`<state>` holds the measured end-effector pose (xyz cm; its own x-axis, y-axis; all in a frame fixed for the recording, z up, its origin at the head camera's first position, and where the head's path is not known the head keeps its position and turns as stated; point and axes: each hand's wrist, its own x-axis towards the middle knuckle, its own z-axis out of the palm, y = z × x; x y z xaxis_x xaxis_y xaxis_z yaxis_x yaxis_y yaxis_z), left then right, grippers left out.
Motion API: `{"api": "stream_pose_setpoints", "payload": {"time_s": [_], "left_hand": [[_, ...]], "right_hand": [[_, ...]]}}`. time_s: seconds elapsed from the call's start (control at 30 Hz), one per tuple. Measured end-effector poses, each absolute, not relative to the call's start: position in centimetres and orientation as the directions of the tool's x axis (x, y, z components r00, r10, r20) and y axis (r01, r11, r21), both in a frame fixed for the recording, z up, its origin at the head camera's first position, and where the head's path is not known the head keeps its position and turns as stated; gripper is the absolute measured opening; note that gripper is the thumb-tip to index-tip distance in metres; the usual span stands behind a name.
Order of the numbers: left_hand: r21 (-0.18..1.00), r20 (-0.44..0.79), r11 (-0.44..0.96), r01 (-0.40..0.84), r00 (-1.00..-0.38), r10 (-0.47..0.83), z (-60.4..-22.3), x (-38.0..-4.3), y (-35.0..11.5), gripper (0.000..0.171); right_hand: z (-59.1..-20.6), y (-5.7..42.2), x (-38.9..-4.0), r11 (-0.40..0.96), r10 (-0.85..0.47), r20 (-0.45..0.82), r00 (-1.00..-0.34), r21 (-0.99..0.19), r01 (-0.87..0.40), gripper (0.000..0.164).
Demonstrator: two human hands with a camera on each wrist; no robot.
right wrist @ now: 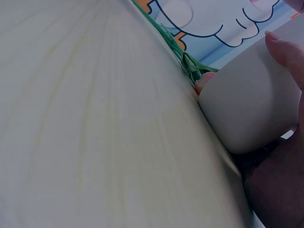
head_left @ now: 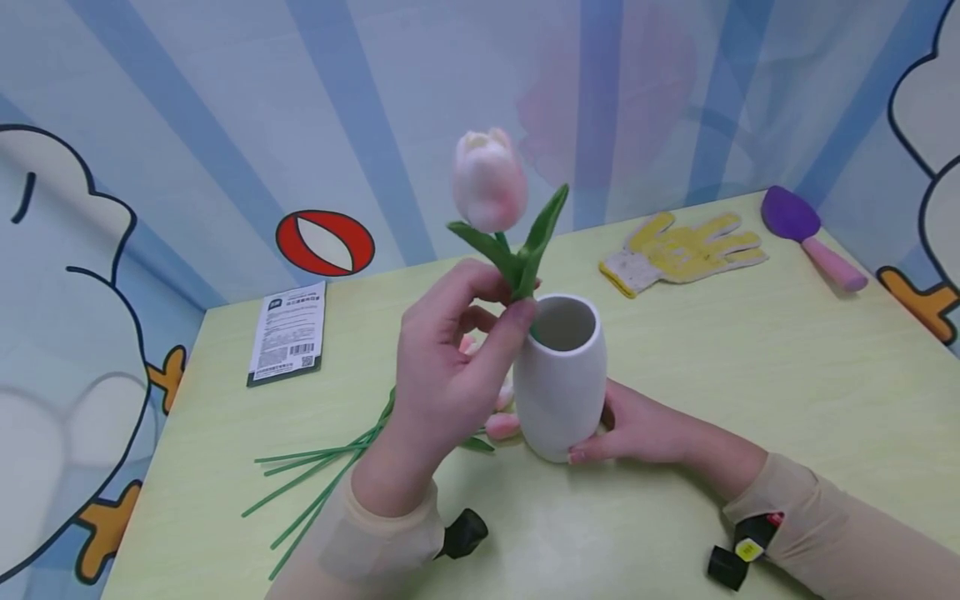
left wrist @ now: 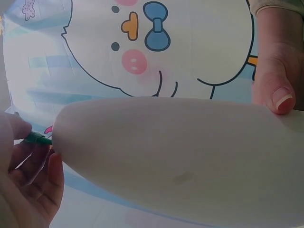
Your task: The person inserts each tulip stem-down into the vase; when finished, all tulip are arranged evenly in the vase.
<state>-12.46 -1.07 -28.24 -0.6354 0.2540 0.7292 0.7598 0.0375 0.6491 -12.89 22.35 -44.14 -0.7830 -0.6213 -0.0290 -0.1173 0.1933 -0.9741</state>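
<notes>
A pink-and-white artificial tulip (head_left: 491, 183) stands upright over the vase, its stem pinched just below the leaves between the thumb and fingers of my left hand (head_left: 453, 367). The lower stem reaches down into the mouth of the white vase (head_left: 561, 400). Low on the vase's right side, my right hand (head_left: 648, 423) grips it near the base, thumb in front. In the left wrist view the vase wall (left wrist: 171, 152) fills the middle, with a bit of green stem (left wrist: 40, 138) at the rim. More pink tulips (head_left: 502, 426) lie left of the vase, partly hidden behind my left hand.
A printed packet (head_left: 288, 335) lies at the back left of the pale table (head_left: 750, 358). At the back right are a yellow-and-white work glove (head_left: 686, 254) and a small trowel (head_left: 791, 215) with a purple blade and pink handle. A cartoon-printed backdrop (head_left: 420, 100) encloses the table.
</notes>
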Motion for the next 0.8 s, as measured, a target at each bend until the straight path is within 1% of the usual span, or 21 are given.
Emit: {"api": "stream_pose_setpoints", "payload": {"time_s": [0.17,0.53,0.8], "left_hand": [[0.635,0.744,0.043,0.772,-0.625,0.238,-28.18,-12.51,-1.10,0.012],[0.654,0.726,0.062,0.754,-0.648,0.230,-28.51,-12.56,-1.13,0.012],[0.642,0.725,0.076,0.763,-0.636,0.264,-28.58,-12.69,-0.97,0.013]], "right_hand": [[-44.11,22.34,-12.85,0.197,-0.618,-0.031,-0.785,-0.973,-0.117,0.086],[-44.25,22.39,-12.86,0.214,-0.614,-0.040,-0.788,-0.970,-0.117,0.087],[-44.30,22.34,-12.86,0.208,-0.611,-0.037,-0.791,-0.971,-0.115,0.087]]}}
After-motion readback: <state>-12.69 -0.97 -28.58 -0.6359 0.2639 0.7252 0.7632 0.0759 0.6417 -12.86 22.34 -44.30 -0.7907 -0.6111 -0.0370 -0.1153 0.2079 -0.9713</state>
